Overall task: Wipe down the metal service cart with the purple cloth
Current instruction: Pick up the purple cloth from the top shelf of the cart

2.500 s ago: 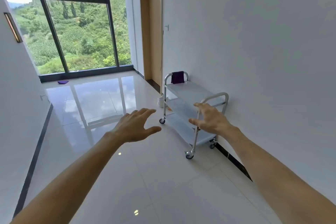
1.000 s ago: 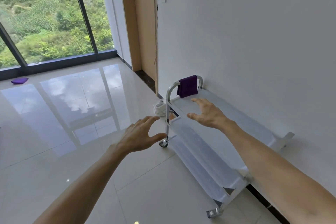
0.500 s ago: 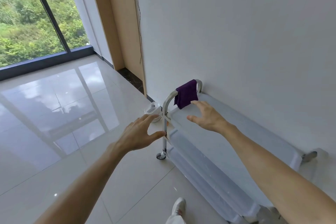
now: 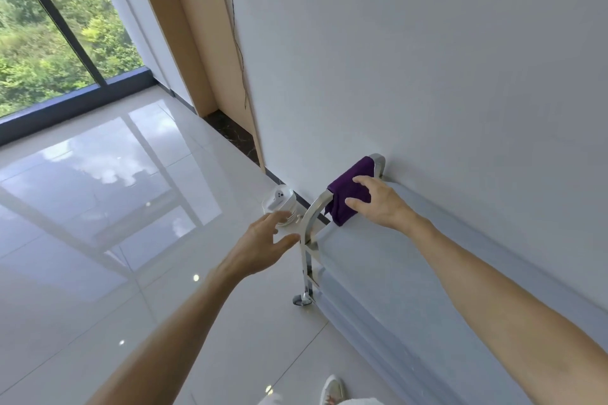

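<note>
The metal service cart [image 4: 378, 260] stands along the white wall, its shelves running toward the lower right. A purple cloth [image 4: 350, 189] hangs over the cart's curved far handle [image 4: 311, 217]. My right hand [image 4: 378, 204] reaches over the top shelf with fingers spread, fingertips touching the cloth. My left hand [image 4: 263, 246] hovers open just left of the handle's near post, thumb close to the metal, holding nothing.
A white round device [image 4: 279, 204] sits on the floor by the wall beyond the cart's end. A cable [image 4: 237, 43] hangs down the wall beside a wooden door frame [image 4: 197, 59]. Glossy tiled floor [image 4: 115, 207] spreads left toward a large window. A shoe [image 4: 332, 390] shows at the bottom.
I have come up close to the cart. My right hand has moved forward from above the shelf onto the purple cloth. My left hand has drawn near the handle post.
</note>
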